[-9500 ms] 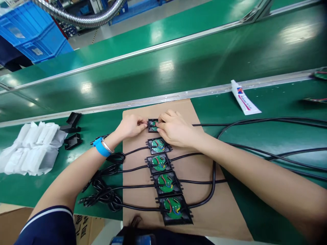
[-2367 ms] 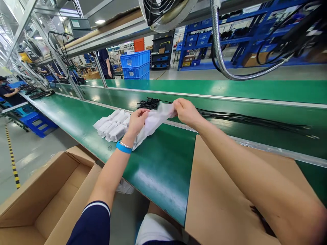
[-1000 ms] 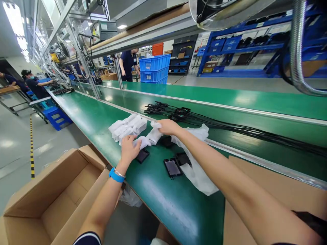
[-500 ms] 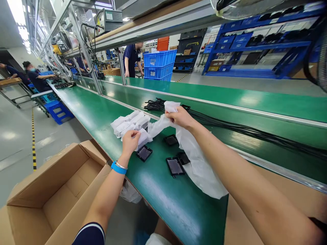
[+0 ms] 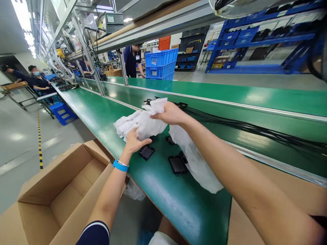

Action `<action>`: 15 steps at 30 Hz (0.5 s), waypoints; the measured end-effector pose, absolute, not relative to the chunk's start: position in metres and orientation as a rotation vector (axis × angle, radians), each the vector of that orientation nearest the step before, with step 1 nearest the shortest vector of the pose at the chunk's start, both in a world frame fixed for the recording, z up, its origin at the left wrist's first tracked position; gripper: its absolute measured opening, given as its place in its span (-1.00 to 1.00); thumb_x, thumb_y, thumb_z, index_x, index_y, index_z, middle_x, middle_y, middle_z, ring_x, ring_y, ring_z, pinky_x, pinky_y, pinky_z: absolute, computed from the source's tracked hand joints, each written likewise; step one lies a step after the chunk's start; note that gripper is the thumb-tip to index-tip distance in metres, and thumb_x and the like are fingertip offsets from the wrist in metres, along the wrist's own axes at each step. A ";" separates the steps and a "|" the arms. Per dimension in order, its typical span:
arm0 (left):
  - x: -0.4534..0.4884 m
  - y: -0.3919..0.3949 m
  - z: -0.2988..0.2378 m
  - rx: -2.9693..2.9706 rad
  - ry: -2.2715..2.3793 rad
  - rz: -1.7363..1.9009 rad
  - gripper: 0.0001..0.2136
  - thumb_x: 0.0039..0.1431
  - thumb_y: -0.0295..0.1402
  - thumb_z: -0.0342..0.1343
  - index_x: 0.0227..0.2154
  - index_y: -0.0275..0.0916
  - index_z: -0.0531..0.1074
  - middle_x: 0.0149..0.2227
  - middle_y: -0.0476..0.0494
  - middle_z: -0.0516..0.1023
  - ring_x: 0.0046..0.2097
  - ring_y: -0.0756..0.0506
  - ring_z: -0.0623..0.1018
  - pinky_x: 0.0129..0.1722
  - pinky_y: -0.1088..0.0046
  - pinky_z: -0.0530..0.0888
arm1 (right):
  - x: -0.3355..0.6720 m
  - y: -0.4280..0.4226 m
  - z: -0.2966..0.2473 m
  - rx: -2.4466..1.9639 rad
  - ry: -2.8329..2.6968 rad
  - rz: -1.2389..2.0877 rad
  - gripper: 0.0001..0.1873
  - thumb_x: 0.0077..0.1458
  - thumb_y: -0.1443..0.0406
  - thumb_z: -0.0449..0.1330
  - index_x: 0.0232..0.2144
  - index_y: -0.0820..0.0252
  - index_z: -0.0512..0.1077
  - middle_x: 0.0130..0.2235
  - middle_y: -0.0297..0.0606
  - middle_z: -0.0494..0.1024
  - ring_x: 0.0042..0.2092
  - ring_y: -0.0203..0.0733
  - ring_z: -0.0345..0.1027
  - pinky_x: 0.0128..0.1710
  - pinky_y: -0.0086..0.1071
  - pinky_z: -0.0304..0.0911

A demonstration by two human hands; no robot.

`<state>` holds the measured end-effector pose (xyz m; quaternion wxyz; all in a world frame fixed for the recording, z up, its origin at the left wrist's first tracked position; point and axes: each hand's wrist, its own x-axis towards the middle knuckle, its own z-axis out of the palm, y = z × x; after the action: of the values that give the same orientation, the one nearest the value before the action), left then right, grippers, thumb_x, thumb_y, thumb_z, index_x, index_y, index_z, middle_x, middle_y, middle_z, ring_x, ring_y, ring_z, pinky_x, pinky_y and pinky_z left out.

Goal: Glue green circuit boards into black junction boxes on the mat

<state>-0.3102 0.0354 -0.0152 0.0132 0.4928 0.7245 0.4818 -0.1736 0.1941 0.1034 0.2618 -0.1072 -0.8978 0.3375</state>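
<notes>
A long white sheet of foam wrapping (image 5: 198,163) trails over the green bench, and my right hand (image 5: 171,114) pinches its far end above the bundle. Beneath that end lie several white wrapped packets (image 5: 124,126) in a cluster. My left hand (image 5: 135,140) rests at the near side of the cluster, thumb spread away from the fingers, against the white wrapping. Just right of its thumb sits a black rectangular frame (image 5: 147,152). A larger black frame (image 5: 178,165) lies farther right, partly beside the sheet. Another black part (image 5: 170,139) is mostly covered by the sheet.
Black cables (image 5: 230,124) run along the bench behind my right arm. A large open cardboard box (image 5: 63,183) stands at the left below the bench edge. Blue crates (image 5: 160,63) are stacked across the bench near a co-worker (image 5: 132,63). A blue stool (image 5: 62,112) stands farther left.
My right hand has moved left, drawing the wrapping over the packets. My left hand has gone from a pinch to spread fingers. The view has shifted slightly.
</notes>
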 end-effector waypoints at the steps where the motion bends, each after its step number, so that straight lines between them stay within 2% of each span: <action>1: -0.309 0.033 -0.018 1.545 2.280 1.447 -0.35 -0.20 -0.13 0.48 0.02 -0.19 0.49 0.06 -0.25 0.53 0.16 -0.35 0.45 0.17 0.09 0.36 | -0.170 0.196 0.115 -0.278 -2.372 0.912 -0.81 -0.02 0.23 0.31 -0.51 0.22 0.42 -0.43 -0.37 0.46 -0.28 -0.20 0.39 -0.13 -0.25 0.33; 4: -0.303 0.035 -0.025 1.554 2.333 1.330 -0.41 -0.16 -0.12 0.45 -0.03 -0.21 0.51 0.08 -0.27 0.50 0.18 -0.38 0.41 0.18 0.04 0.33 | -0.164 0.198 0.152 -0.262 -2.215 0.880 -0.78 -0.06 0.25 0.36 -0.50 0.28 0.42 -0.45 -0.39 0.41 -0.28 -0.22 0.39 -0.10 -0.21 0.36; 7: -0.297 0.042 -0.031 1.561 2.338 1.258 -0.54 -0.09 -0.14 0.42 -0.12 -0.21 0.54 0.03 -0.27 0.53 0.15 -0.36 0.44 0.13 0.09 0.39 | -0.161 0.195 0.185 -0.282 -2.155 0.774 -0.75 -0.05 0.26 0.35 -0.47 0.37 0.41 -0.42 -0.40 0.42 -0.23 -0.24 0.40 -0.03 -0.20 0.33; 11: -0.295 0.047 -0.041 1.569 2.322 1.240 -0.61 -0.02 -0.12 0.37 -0.18 -0.23 0.54 -0.04 -0.29 0.54 0.11 -0.37 0.47 0.11 0.07 0.40 | -0.152 0.190 0.223 -0.335 -2.099 0.681 -0.69 0.09 0.22 0.20 -0.42 0.48 0.42 -0.38 -0.39 0.41 -0.13 -0.19 0.44 0.03 -0.17 0.26; 12: -0.296 0.047 -0.042 1.577 2.311 1.254 -0.60 -0.02 -0.12 0.37 -0.16 -0.24 0.53 -0.04 -0.30 0.54 0.11 -0.38 0.47 0.12 0.04 0.39 | -0.147 0.189 0.232 -0.338 -2.054 0.683 -0.73 0.09 0.23 0.20 -0.42 0.42 0.43 -0.36 -0.38 0.42 -0.10 -0.16 0.46 0.02 -0.18 0.28; 14: -0.301 0.044 -0.039 1.602 2.275 1.312 -0.51 -0.04 -0.11 0.39 -0.09 -0.27 0.50 -0.01 -0.34 0.52 0.12 -0.41 0.45 0.15 -0.03 0.36 | -0.136 0.189 0.248 -0.321 -1.919 0.693 -0.87 0.03 0.25 0.28 -0.46 0.17 0.43 -0.32 -0.38 0.48 -0.09 -0.09 0.47 -0.06 -0.23 0.39; 15: -0.304 0.042 -0.034 1.615 2.252 1.362 -0.43 -0.05 -0.09 0.40 -0.01 -0.28 0.47 0.04 -0.37 0.48 0.15 -0.43 0.43 0.17 -0.06 0.33 | -0.129 0.187 0.255 -0.322 -1.852 0.694 -0.86 -0.01 0.26 0.31 -0.50 0.05 0.40 -0.30 -0.37 0.50 -0.10 -0.05 0.47 -0.14 -0.25 0.44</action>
<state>-0.3036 0.0421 -0.0339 0.0270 0.5228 0.7291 0.4409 -0.1292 0.1874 0.2550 0.5389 -0.1355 -0.7786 0.2916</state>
